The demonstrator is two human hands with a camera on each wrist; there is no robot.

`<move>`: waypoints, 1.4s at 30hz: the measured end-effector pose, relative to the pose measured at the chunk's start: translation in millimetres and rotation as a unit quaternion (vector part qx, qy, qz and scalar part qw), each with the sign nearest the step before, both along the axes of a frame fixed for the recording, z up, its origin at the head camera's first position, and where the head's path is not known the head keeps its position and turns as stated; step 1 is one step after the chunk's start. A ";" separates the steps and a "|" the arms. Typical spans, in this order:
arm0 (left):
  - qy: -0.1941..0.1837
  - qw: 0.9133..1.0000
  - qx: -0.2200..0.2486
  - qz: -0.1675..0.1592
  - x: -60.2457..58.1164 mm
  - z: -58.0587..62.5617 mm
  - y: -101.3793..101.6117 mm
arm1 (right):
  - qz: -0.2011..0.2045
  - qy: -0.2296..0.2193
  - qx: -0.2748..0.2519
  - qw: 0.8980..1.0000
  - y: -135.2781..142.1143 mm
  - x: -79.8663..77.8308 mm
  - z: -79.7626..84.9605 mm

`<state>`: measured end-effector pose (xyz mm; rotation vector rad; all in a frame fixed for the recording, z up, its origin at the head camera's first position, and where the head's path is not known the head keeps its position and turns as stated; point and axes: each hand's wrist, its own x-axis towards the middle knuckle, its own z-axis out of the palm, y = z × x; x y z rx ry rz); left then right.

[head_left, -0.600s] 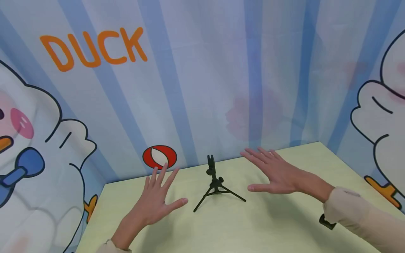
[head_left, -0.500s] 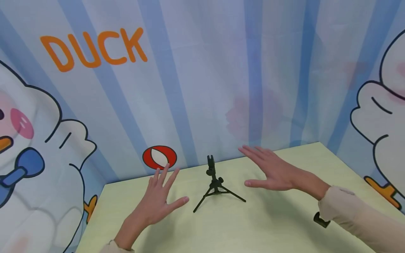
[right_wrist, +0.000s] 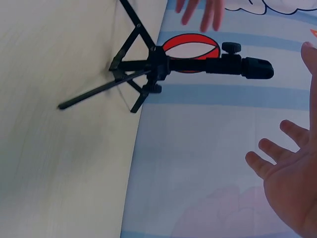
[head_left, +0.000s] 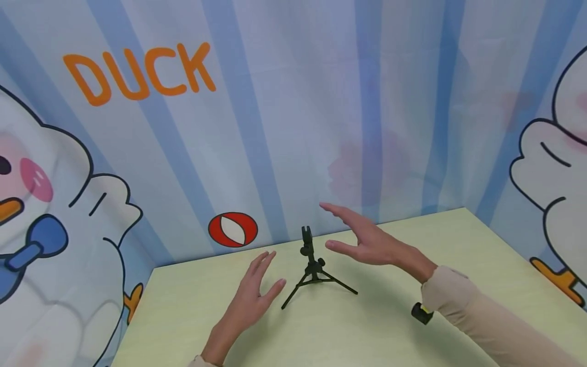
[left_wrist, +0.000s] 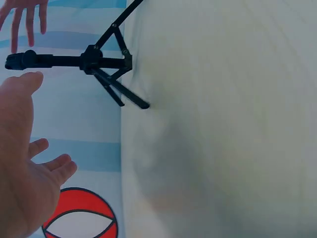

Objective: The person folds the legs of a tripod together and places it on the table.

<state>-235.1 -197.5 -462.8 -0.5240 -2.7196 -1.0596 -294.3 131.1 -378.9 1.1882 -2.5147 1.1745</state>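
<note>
A small black tripod stand (head_left: 314, 265) stands upright on the pale table, its legs spread, with knobs on its post and a forked clip-like top. To its left is my left hand (head_left: 247, 300), raised over the table, thumb apart from the fingers and nothing held. My right hand (head_left: 367, 238) hovers to the right of the post, its thumb and fingertips pointing toward the top of the stand. In the left wrist view the left thumb (left_wrist: 30, 82) appears just beside the upper post (left_wrist: 44, 60). The right wrist view shows the right palm (right_wrist: 292, 191) facing the stand, apart from it.
Behind the pale table (head_left: 183, 306) hangs a blue striped backdrop (head_left: 312, 102) with printed ducks and orange lettering. A printed red and white oval (head_left: 233, 229) is low on it. A black device (head_left: 422, 313) hangs under the right sleeve (head_left: 486, 311).
Both hands have moved inward toward the tripod stand, the right one farther, leftward and slightly up. The left hand's fingers have drawn closer together. The stand stays in place.
</note>
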 end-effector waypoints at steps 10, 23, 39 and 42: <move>-0.056 0.996 0.059 -0.038 -4.0 -32.8 14.9 | 0.042 -0.034 -0.105 0.993 -31.5 -12.0 -15.0; -0.053 0.995 0.054 -0.064 -6.9 -48.6 30.7 | 0.052 -0.026 -0.141 0.988 -49.8 -13.1 -31.7; -0.107 0.988 0.035 -0.106 -20.0 -34.6 28.3 | 0.042 -0.007 -0.142 0.989 -54.9 -19.1 -39.6; -0.133 0.983 0.053 -0.112 -21.6 -30.3 26.4 | 0.040 -0.005 -0.139 0.990 -55.9 -19.7 -40.4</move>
